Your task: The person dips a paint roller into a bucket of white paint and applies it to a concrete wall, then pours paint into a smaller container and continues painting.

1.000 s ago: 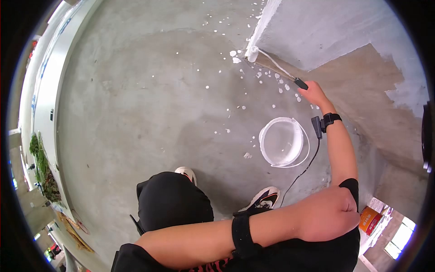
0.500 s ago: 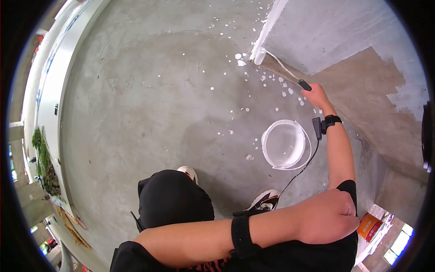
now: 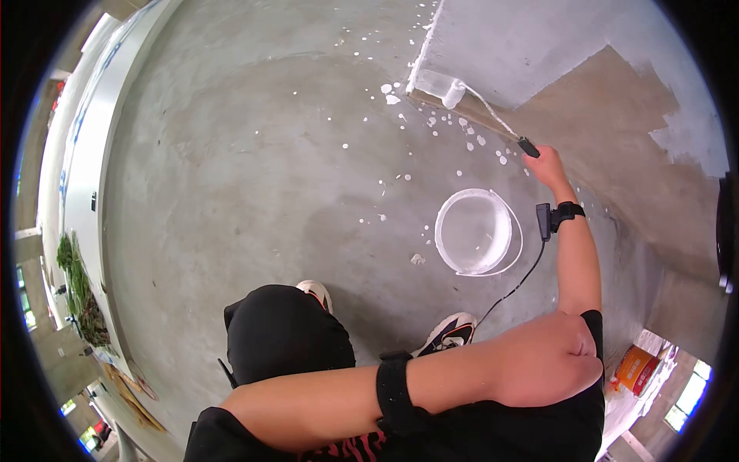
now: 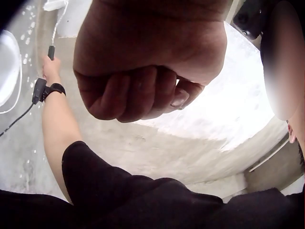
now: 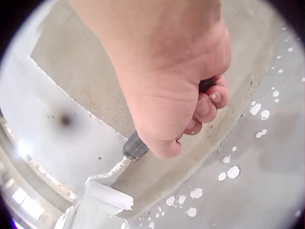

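My right hand [image 3: 548, 165] grips the black handle of a paint roller [image 5: 110, 197], fingers wrapped round it in the right wrist view. The roller's white sleeve lies against the lower wall near its corner, on a strip of wet white paint. My left hand [image 4: 152, 62] is a fist held close in front of my chest, with nothing visible in its curled fingers. A white bucket [image 3: 439, 231], its wire handle hanging to the right, stands on the floor between my feet and the wall.
The wall [image 3: 570, 100] is part white, part bare brown-grey. White paint drips spot the grey floor [image 3: 231, 192] along it. An orange-red can [image 3: 637, 369] stands behind me at right. A black cable [image 3: 514, 289] hangs from the right wrist camera. Greenery lies along the left ledge.
The roller has moved from the wall's corner edge inward along its base, to the right, leaving fresh white paint there. The left fist stays folded in front of my body.
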The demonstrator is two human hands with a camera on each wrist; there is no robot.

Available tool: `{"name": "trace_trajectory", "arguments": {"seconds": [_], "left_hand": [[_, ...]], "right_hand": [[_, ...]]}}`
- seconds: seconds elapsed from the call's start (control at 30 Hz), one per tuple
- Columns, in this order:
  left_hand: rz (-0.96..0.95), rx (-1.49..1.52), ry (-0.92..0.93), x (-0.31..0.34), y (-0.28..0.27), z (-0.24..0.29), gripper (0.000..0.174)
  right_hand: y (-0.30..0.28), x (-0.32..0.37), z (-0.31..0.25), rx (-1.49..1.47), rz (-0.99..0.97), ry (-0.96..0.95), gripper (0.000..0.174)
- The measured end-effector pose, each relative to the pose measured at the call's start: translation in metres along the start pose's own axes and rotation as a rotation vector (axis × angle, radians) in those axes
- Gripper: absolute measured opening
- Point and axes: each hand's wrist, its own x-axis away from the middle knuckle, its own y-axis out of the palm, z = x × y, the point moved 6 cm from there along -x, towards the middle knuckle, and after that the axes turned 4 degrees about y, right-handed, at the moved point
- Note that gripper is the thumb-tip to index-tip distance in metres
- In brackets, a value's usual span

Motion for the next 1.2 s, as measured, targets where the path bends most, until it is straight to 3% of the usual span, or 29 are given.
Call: {"name": "trace_trajectory", "arguments": {"seconds": [0.13, 0.3, 0.33, 0.43, 0.5, 0.6, 0.7, 0.77, 1.2], "left_hand": [[-0.04, -0.011, -0.051, 0.0, 0.002, -0.01, 0.026], [-0.071, 0.206, -0.022, -0.002, 0.006, -0.03, 0.03], [-0.039, 0.281, -0.15, 0.001, 0.007, -0.035, 0.031], [-0.045, 0.337, -0.143, 0.005, 0.003, -0.052, 0.03], [-0.056, 0.319, -0.137, 0.006, 0.003, -0.054, 0.03], [-0.007, 0.307, -0.292, 0.01, -0.001, -0.058, 0.028], [-0.011, 0.338, -0.226, 0.008, -0.003, -0.058, 0.027], [0.057, 0.391, -0.333, 0.009, -0.004, -0.061, 0.026], [0.121, 0.312, -0.381, 0.003, -0.011, -0.065, 0.024]], "right_hand": [[-0.013, 0.014, 0.024, -0.055, 0.002, 0.048, 0.031], [-0.032, 0.032, 0.059, 0.035, 0.042, 0.075, 0.03], [-0.034, 0.036, 0.065, 0.028, 0.05, 0.09, 0.03], [-0.046, 0.045, 0.074, 0.016, 0.062, 0.114, 0.03], [-0.046, 0.051, 0.075, 0.008, 0.047, 0.146, 0.029], [-0.04, 0.055, 0.088, -0.026, 0.077, 0.164, 0.029], [-0.038, 0.062, 0.115, -0.041, 0.057, 0.284, 0.03], [-0.047, 0.07, 0.13, -0.061, 0.08, 0.261, 0.029], [-0.072, 0.102, 0.21, -0.044, 0.137, 0.317, 0.028]]}}
